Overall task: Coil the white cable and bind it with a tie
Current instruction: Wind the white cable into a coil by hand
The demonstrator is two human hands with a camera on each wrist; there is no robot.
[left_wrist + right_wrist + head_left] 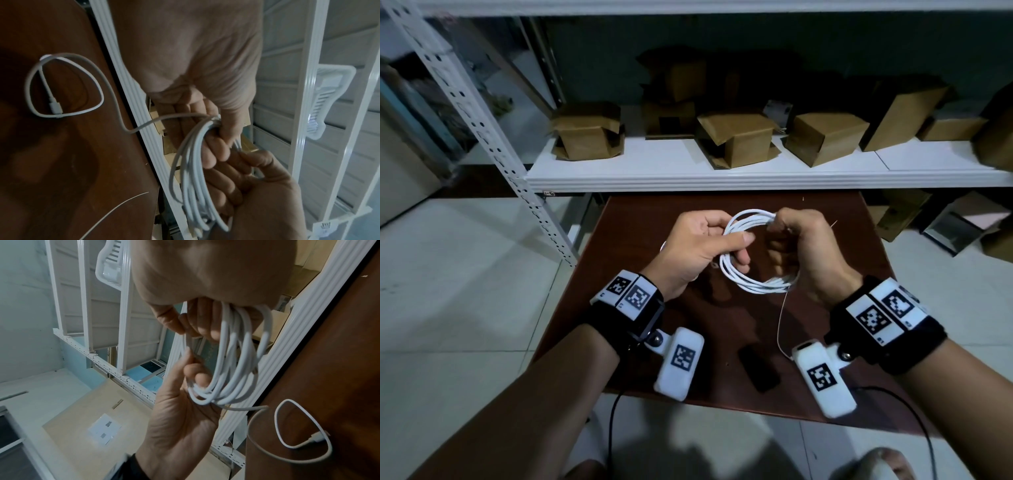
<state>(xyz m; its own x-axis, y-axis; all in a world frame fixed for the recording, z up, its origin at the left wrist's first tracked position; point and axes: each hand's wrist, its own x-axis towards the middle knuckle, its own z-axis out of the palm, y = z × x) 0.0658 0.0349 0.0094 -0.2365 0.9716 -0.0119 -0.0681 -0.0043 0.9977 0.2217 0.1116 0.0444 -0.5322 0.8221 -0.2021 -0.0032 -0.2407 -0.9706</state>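
Coiling nearly done: left hand [690, 248] and right hand [803, 250] both clenched on white cable [753, 284] coil above counter [825, 387] centre. Loose tail [68, 84] lay on counter. Next, probably: wind in tail, fetch thin tie [781, 323].

Black wrist bands [626, 329] carrying white blocks printed with black square markers; white camera pods [678, 364] below, trailing black cables [613, 425].

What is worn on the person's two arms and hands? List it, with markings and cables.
Both forearms are bare, with no sleeves or gloves. Each wrist carries a black band topped with white plates printed with black square fiducial markers. A white camera housing bearing its own marker hangs from each band on a bracket. A thin black cable trails from each unit toward the person.
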